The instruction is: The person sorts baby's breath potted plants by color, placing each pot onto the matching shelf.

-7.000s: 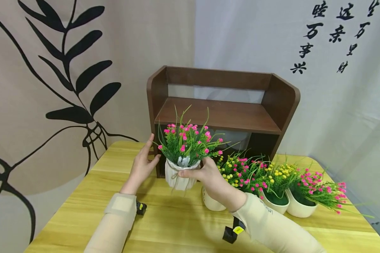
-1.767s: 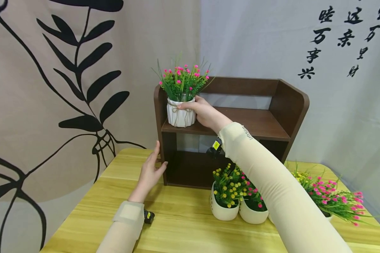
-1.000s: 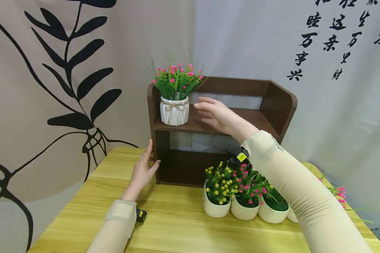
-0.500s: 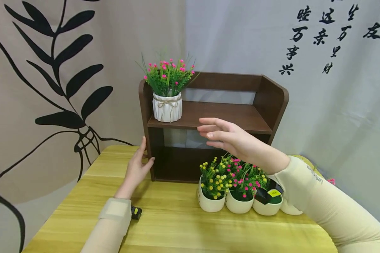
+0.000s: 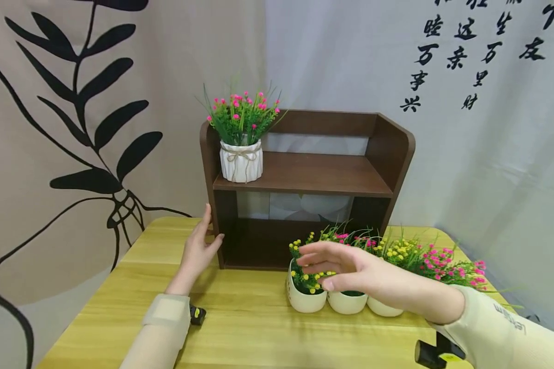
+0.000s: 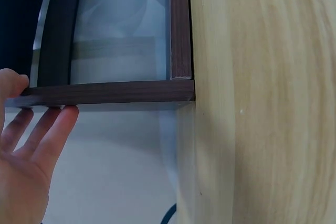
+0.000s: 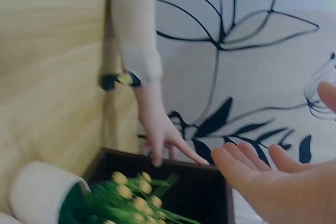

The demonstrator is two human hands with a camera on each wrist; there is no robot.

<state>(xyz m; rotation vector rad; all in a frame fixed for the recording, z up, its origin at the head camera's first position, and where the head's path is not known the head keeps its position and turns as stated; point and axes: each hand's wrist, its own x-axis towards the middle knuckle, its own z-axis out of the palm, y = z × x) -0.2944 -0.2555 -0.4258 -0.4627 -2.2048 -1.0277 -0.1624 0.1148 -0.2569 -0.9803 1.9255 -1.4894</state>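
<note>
A dark brown two-tier shelf (image 5: 323,171) stands on the table. My left hand (image 5: 197,251) holds its left side panel (image 6: 105,93), fingers along the outer face and thumb across the front edge. On the upper tier, at the left end, sits a white ribbed pot (image 5: 241,163) tied with twine, with pink flowers (image 5: 244,115). My right hand (image 5: 351,269) is in the air with loose fingers and nothing in it. In the head view it overlaps a row of potted flowers; nearest its fingertips is the yellow-flowered plant (image 5: 304,277) in a cream pot (image 5: 306,301).
More cream pots (image 5: 347,303) stand in a row to the right, with yellow flowers (image 5: 397,249) and pink flowers (image 5: 448,264), partly hidden by the right arm. They stand in front of the shelf's lower tier (image 5: 258,241) on the wood-grain table (image 5: 240,328). A printed curtain hangs behind.
My right hand set the white pot with pink flowers on the upper tier, let go, and moved right and down over the cream pots. My left hand stays at the shelf's side.
</note>
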